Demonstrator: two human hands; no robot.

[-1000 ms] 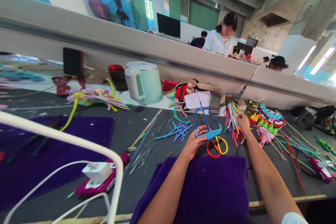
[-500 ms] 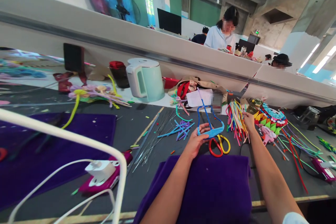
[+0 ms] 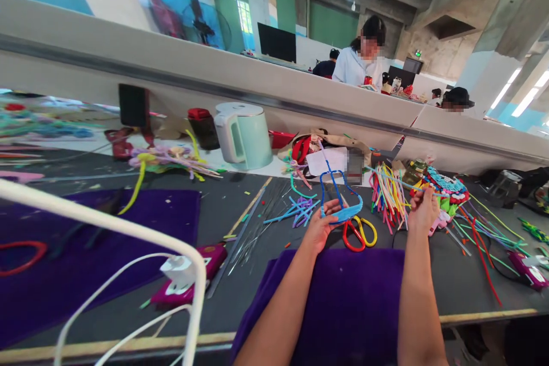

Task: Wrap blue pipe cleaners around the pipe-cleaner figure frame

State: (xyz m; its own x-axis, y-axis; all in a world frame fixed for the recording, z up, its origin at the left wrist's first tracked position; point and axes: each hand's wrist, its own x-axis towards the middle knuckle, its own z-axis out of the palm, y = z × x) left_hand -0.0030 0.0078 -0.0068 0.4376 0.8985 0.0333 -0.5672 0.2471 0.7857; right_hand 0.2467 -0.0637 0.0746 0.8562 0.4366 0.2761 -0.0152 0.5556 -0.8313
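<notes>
A: Entry, head view. Left hand?
B: The left hand (image 3: 322, 226) pinches the light blue lower band of a looped blue frame (image 3: 347, 215), thumb on the near side. The frame is above the dark table (image 3: 244, 309), just beyond the near purple cloth (image 3: 351, 303).
A: Right hand?
B: The right hand (image 3: 422, 209) has its fingertips pressed together on a light blue stem (image 3: 398, 180). The stem slants from far left to near right, passing across the stem bundle (image 3: 388, 197) in the view. Whether it touches the bundle, I cannot tell.
A: Nearest items?
B: Scissors (image 3: 353, 249) with one red and one yellow handle lie just near of the frame; their blades are hidden. Left of the frame: a loose pile of short blue and purple pieces (image 3: 302, 211). Further left: thin silvery wires (image 3: 253, 240).
A: Right side?
B: A multicoloured craft piece (image 3: 450, 186) sits beyond the right hand, partly covered by it. Red stems (image 3: 484, 246) lie to its near right.
A: Far side?
B: A pale green kettle (image 3: 253, 137) stands upright, with a red-lidded container (image 3: 203, 128) beside it on the left.
</notes>
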